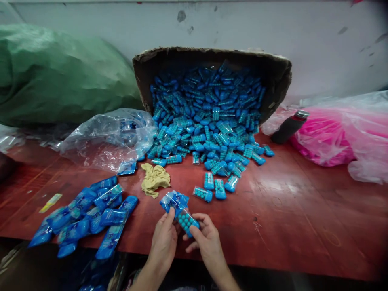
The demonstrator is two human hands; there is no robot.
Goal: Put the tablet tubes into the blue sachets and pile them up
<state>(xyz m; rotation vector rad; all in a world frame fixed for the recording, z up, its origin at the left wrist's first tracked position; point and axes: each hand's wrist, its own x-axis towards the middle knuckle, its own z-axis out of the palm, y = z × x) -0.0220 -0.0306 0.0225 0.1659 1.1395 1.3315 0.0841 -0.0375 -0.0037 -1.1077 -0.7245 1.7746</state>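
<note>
My left hand [166, 232] pinches a blue printed packet [175, 201] between thumb and fingers, near the table's front edge. My right hand [206, 238] grips a small clear container of turquoise balls [185, 221] with a blue end. The container lies against the packet's lower end; whether it is partly inside I cannot tell. A few loose containers [220, 189] lie just beyond my hands. To the left is a pile of blue packets [87, 212], several of them visibly filled. A crumpled yellowish cloth [155, 179] rests behind the packet.
A tipped cardboard box [280, 81] spills many such containers [209, 117] onto the red table [291, 210]. Clear plastic bag [112, 137] and green sack [60, 76] stand left. A dark bottle [289, 127] leans by a pink-filled bag [324, 139] at right.
</note>
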